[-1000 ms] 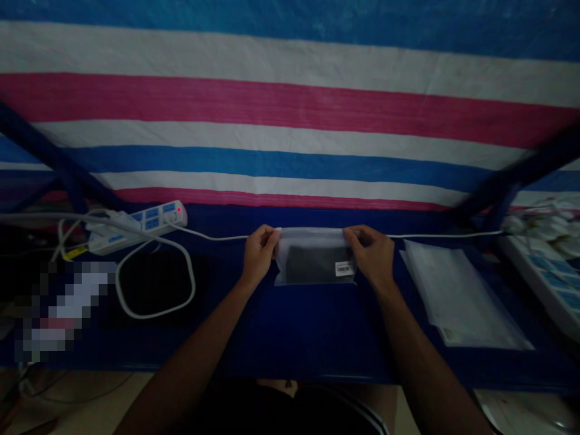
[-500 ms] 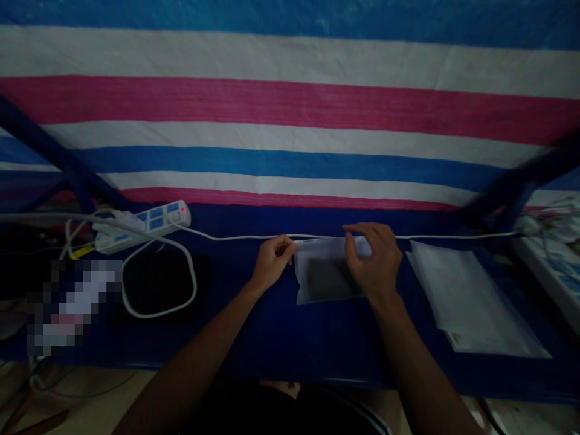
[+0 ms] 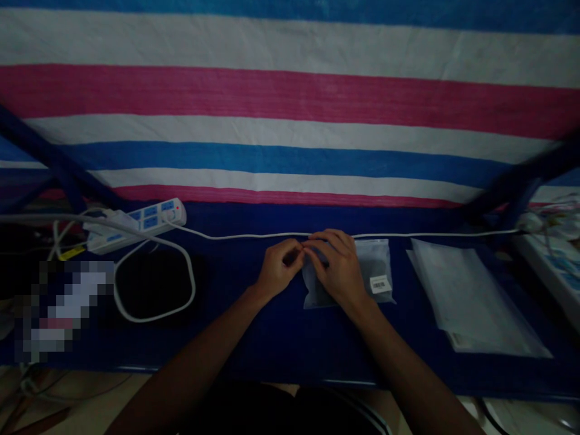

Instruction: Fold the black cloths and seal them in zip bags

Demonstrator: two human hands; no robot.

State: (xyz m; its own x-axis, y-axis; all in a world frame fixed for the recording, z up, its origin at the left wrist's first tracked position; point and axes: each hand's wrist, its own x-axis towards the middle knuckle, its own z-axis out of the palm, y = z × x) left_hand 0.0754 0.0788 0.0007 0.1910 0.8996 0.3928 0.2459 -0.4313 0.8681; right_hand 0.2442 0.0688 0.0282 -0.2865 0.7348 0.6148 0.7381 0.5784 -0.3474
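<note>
A frosted plastic bag [image 3: 372, 252] lies flat on the blue tabletop [image 3: 272, 338], with something flat and dark inside and a white barcode label [image 3: 379, 284] near its lower right corner. My left hand [image 3: 280, 266] pinches the bag's top left corner between thumb and forefinger. Right beside it, the thumb and fingertips of my right hand [image 3: 336, 260] close on the same corner, and this hand lies across the bag, covering its middle. The fingertips of both hands nearly meet there.
More frosted plastic bags [image 3: 471, 296] lie stacked on the right. A white power strip [image 3: 149, 220] with a red light stands at the back left, and a white cable [image 3: 244, 237] runs along the back. A looped cable [image 3: 193, 266] surrounds a black object [image 3: 154, 281].
My right hand has moved left along the bag's top edge, from its right part to the left corner, uncovering the barcode label. My left hand stays at that corner.
</note>
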